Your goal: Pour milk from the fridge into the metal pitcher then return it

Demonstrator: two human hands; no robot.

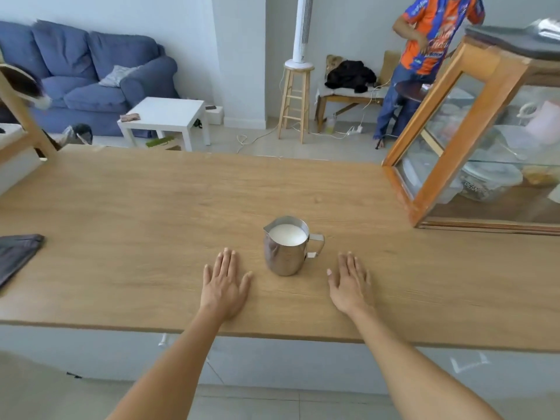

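Resting flat and empty on the bench [127, 207] near its front edge, the left hand [225, 286] and right hand [351, 285] flank the milk-filled metal pitcher [286, 247]; with no milk container visible, the task looks finished

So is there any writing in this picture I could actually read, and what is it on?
"DEAN", roughly: on a plastic container inside the glass display case; it shows reversed or tilted, so I am not sure of it.
Lettering on the orange and blue jersey of the person at the back: too blurred to read.
Faint marks on the side of the metal pitcher: too small to read.
Nothing else carries text.
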